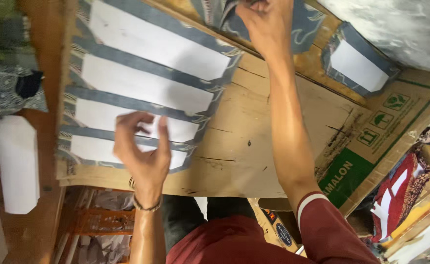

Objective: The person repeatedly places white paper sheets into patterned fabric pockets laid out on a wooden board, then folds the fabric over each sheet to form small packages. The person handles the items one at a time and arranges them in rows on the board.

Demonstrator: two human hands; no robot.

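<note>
Several blue-grey patterned fabric strips [141,66], each with a white paper template on it, lie side by side on a flattened brown cardboard sheet [254,142]. My left hand [144,146] hovers with fingers spread over the nearest strip [102,149], holding nothing. My right hand [266,22] reaches to the far edge and pinches a piece of the same patterned fabric [308,24]. Another fabric piece with a white template [357,66] lies apart at the right.
A loose white paper template [17,161] rests on the wooden surface [34,234] at the left. Patterned cloth [4,88] sits at the far left. Red and white fabric [396,190] is bundled at the right. A grey-white sheet [396,24] covers the top right corner.
</note>
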